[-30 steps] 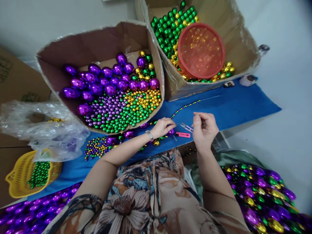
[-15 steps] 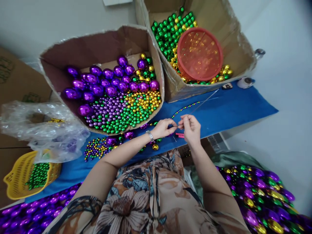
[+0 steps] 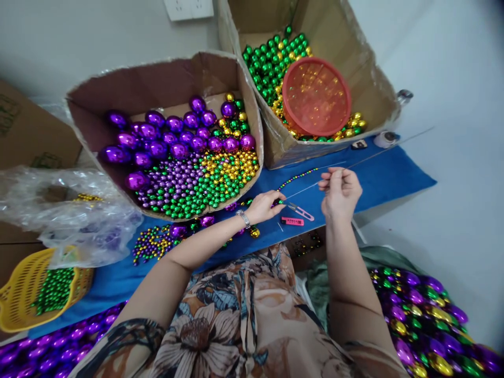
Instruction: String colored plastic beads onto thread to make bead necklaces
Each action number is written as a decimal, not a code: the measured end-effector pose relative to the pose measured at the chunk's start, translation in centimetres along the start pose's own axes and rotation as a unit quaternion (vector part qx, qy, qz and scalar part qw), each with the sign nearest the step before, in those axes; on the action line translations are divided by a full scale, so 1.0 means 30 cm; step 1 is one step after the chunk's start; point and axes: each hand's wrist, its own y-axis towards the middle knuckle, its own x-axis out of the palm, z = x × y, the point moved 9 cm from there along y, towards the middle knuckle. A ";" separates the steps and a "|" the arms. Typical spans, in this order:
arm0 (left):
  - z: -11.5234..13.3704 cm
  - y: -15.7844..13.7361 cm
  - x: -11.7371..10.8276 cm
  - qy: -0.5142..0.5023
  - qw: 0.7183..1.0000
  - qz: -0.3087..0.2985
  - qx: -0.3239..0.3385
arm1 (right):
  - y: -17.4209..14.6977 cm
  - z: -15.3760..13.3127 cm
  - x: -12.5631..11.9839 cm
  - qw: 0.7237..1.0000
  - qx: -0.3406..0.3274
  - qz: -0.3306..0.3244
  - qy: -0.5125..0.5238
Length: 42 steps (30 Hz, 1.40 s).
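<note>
My left hand (image 3: 265, 207), with a silver watch at its wrist, is closed in a pinch on a string of beads (image 3: 279, 202). A pale thread (image 3: 301, 190) runs taut from there to my right hand (image 3: 340, 191), whose fingers are pinched on it. Past the right hand a long, thin straight line, like a needle (image 3: 394, 147), sticks out up and to the right. A strand of small green, gold and purple beads (image 3: 297, 177) curves on the blue cloth (image 3: 378, 184) behind the hands. Pink thread snips (image 3: 301, 211) and a pink cutter (image 3: 292, 221) lie between my hands.
A cardboard box (image 3: 157, 79) holds purple, green and gold beads. Another box (image 3: 374, 79) holds beads and a red basket (image 3: 317, 97). Loose small beads (image 3: 153, 241), a yellow basket (image 3: 23, 283) and a plastic bag (image 3: 94, 215) are at left. Bead strands (image 3: 425, 315) lie at lower right.
My right hand has moved right, away from my left, drawing the thread out between them. The thread snips and the whole pink cutter now show. My left hand stays nearly in place.
</note>
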 end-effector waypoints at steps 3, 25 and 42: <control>-0.015 -0.014 0.007 0.000 1.000 -0.012 -0.001 | 0.011 0.004 0.005 1.000 0.012 -0.005 0.005; -0.115 -0.121 0.171 -0.250 0.924 -0.280 -0.073 | 0.248 -0.178 -0.056 0.992 -0.063 0.048 0.100; -0.056 -0.158 0.048 -0.257 0.938 -0.228 -0.042 | 0.128 -0.124 -0.040 0.989 0.001 0.059 0.135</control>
